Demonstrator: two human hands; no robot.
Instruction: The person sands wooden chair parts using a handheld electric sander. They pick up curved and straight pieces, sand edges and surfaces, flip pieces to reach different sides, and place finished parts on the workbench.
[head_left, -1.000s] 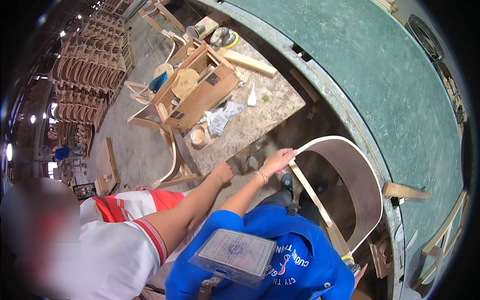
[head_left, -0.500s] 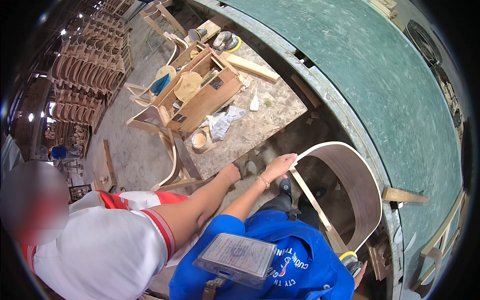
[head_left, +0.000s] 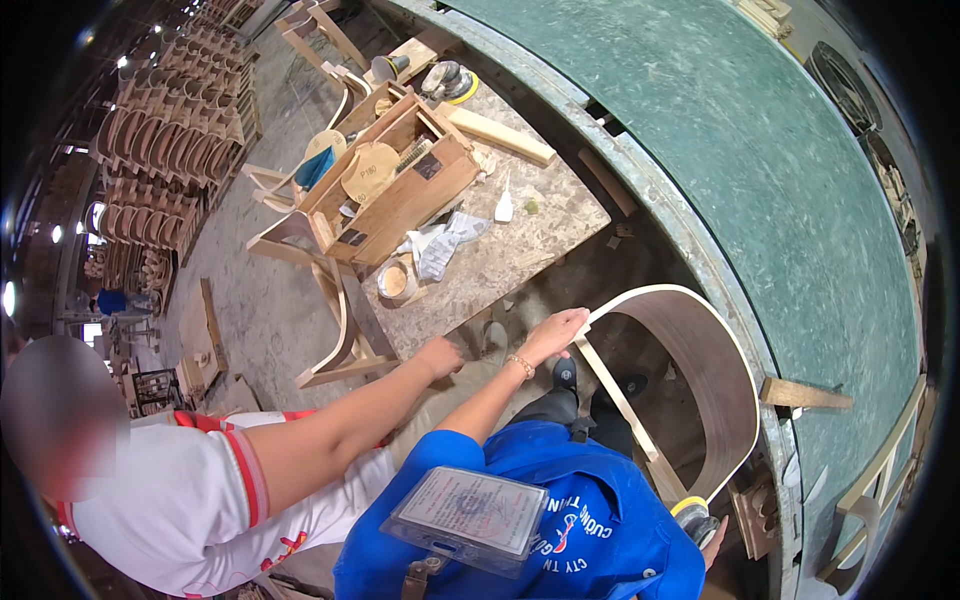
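Observation:
A curved wooden frame, bent in a wide U with a straight crossbar, stands by the green table's edge. My left hand is closed round the end of the frame where the crossbar meets it. At the frame's near end sits a round sander with a yellow pad edge, against or very close to the wood. My right hand grips the sander; only some of its fingers show, the rest being hidden by the blue sleeve.
A co-worker in a white and red shirt is close at my left, one hand near my forearm. Ahead, a low worktable bears a wooden toolbox, another sander and a small white bottle. A green table curves along the right.
The co-worker's body and arm have shifted to the left, and that hand has moved a little left. My two hands, the frame and the sander have hardly moved.

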